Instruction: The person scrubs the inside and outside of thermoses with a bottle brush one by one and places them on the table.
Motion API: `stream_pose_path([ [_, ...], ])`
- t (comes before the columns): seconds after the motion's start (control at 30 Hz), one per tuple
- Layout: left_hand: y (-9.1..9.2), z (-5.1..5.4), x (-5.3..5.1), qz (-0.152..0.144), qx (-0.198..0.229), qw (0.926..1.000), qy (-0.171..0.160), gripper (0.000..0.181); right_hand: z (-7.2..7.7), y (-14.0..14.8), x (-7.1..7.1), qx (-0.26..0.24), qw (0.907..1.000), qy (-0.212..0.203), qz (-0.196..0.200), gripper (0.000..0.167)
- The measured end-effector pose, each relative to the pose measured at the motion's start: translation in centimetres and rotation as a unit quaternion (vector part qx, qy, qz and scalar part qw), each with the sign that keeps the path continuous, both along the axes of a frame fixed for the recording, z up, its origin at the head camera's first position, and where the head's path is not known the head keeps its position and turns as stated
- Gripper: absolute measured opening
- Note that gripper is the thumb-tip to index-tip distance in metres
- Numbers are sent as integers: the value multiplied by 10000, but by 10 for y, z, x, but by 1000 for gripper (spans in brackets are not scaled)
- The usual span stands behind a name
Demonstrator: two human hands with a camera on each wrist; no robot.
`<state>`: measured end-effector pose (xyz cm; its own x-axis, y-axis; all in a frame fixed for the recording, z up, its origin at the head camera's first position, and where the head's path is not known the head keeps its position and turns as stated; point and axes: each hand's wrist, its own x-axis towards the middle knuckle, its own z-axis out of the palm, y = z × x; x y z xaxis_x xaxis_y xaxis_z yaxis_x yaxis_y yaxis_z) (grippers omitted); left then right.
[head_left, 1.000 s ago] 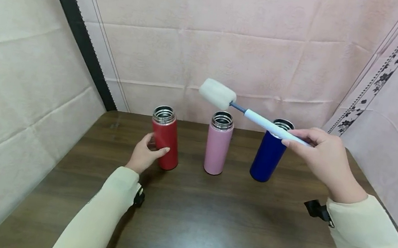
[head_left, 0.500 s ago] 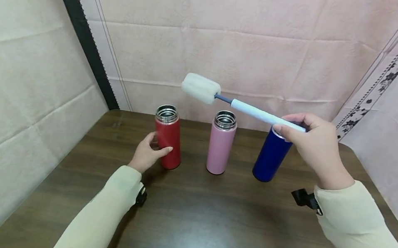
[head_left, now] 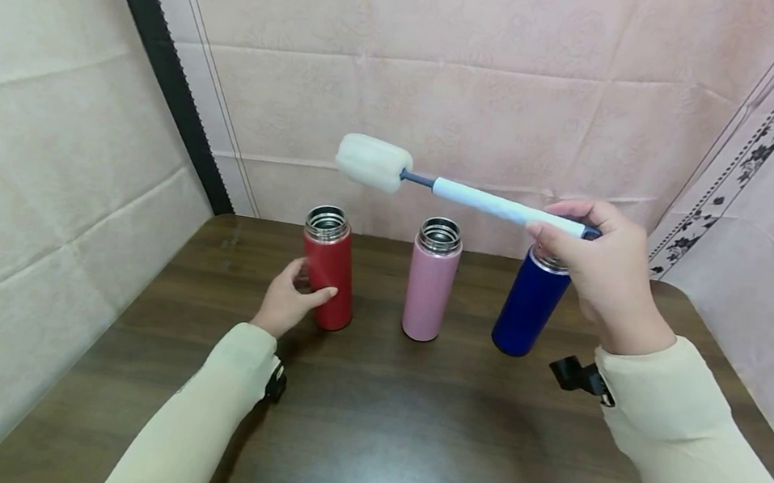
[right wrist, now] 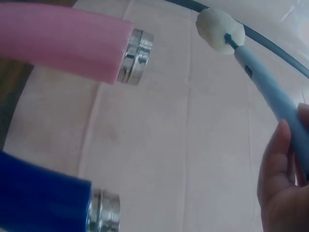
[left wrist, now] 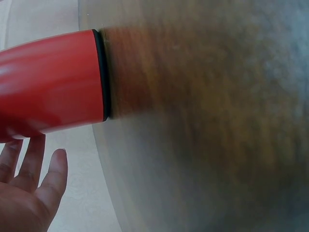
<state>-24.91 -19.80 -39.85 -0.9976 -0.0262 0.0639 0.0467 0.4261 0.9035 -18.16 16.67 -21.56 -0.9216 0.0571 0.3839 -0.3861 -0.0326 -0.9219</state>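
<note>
My right hand (head_left: 607, 266) pinches the light-blue handle of a bottle brush (head_left: 509, 206) near its end. The brush lies almost level in the air, its white sponge head (head_left: 373, 162) to the left, above and apart from the bottle mouths. My left hand (head_left: 287, 300) holds the red bottle (head_left: 329, 279) by its lower side, thumb in front; in the left wrist view its fingertips (left wrist: 36, 147) touch the red wall. That bottle stands upright and lidless on the table. A pink bottle (head_left: 429, 288) stands in the middle, also uncapped.
A dark blue bottle (head_left: 529, 305) without a lid stands on the right, its mouth partly hidden behind my right hand. Brown wooden table (head_left: 390, 438) lies beneath. Pale cloth walls (head_left: 448, 111) rise behind the table and on both sides.
My right hand has moved left and up with the bottle brush, whose sponge head has shifted from over the pink bottle toward the red one. My left hand stays on the red bottle.
</note>
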Motion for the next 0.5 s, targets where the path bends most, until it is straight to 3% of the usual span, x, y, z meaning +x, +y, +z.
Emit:
stream_pose_path([
  [0.23, 0, 0, 0, 14, -29, 10000, -39, 70, 3, -11, -4, -1158, 9919, 518, 72, 22],
  [0.4, 1, 0, 0, 30, -8, 10000, -22, 69, 6, -20, -10, -1720, 9833, 579, -106, 25],
  [0.5, 1, 1, 1, 31, -13, 10000, 12, 68, 8, -23, -13, -2036, 9773, 592, -16, 29],
])
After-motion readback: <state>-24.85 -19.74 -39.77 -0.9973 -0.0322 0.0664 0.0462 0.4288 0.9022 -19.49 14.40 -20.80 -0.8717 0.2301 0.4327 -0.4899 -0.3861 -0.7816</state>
